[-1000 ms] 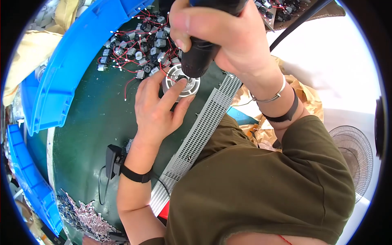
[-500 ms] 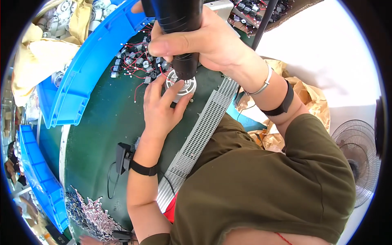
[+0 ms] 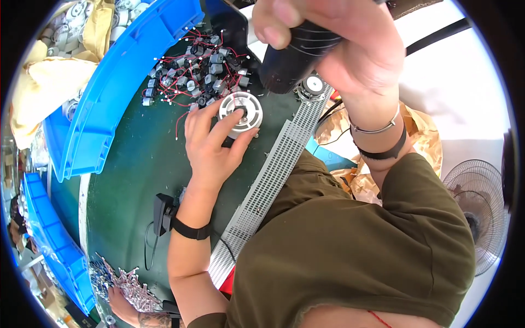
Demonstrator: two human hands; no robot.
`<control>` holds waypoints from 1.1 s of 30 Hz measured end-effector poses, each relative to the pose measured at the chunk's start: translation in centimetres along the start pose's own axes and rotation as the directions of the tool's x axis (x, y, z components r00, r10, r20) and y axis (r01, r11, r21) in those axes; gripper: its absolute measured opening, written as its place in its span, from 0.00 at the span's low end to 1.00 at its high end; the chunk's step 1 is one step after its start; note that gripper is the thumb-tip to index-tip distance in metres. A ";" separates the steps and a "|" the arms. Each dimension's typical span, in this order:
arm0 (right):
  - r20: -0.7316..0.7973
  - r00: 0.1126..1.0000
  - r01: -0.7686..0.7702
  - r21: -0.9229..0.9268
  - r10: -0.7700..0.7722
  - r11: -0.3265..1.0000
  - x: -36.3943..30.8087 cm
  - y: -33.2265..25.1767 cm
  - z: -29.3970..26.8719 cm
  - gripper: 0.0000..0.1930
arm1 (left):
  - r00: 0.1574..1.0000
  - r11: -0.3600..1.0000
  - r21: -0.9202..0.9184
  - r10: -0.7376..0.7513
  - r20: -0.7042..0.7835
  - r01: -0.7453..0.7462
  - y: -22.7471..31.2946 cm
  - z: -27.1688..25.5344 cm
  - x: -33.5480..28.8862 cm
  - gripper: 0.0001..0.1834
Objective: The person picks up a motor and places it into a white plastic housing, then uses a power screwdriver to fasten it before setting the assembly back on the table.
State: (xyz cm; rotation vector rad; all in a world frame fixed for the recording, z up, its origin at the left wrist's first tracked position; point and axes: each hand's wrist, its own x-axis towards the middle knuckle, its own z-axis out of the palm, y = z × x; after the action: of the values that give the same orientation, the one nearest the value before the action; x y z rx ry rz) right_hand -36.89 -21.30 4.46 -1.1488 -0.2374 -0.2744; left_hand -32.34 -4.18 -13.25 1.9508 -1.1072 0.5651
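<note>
My left hand [image 3: 212, 143] holds a round white plastic housing [image 3: 255, 108] down on the green table. Its thumb and fingers rest around the rim, and one fingertip presses near the dark centre. Raised to the right of the housing, my right hand [image 3: 355, 46] grips a black electric screwdriver [image 3: 298, 57], tilted and apart from the part. The screwdriver's tip cannot be made out. Just beyond the housing lies a pile of small motors [image 3: 210, 71] with red wires. Another small round part [image 3: 313, 85] sits by the perforated metal strip, below the screwdriver.
A blue bin [image 3: 117, 82] curves along the left, beside white parts in yellow wrapping. The perforated strip [image 3: 273, 169] edges the table near me. A black device with a cable [image 3: 162, 213] stands by my left forearm. Another person's hand [image 3: 123, 306] touches wire bundles [image 3: 134, 290].
My right hand has lifted the screwdriver off the housing and moved right, tilting it. My left hand stays on the housing. The other person's hand has reached into the wires.
</note>
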 end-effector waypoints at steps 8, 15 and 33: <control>0.513 0.764 0.580 -0.281 -0.392 0.764 2.1 3.6 -5.5 0.15 | 0.880 0.903 0.154 -0.427 0.209 0.402 -2.8 -12.1 1.0 0.14; 0.044 0.985 -0.158 -0.168 0.167 0.973 0.8 1.6 -2.1 0.21 | 0.745 0.486 0.798 -0.663 0.071 0.356 -4.0 -22.2 -6.8 0.16; -0.090 0.980 0.144 -0.276 -0.175 0.950 2.8 6.2 -1.2 0.27 | 0.525 0.320 -0.787 -0.851 0.005 0.528 -9.2 -10.8 1.4 0.16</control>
State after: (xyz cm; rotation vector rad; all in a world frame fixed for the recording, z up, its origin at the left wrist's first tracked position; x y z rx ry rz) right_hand -32.12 -20.23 -0.47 -1.3801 -0.1971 -0.5268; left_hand -23.66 6.63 -9.95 1.2793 -0.0111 -0.0131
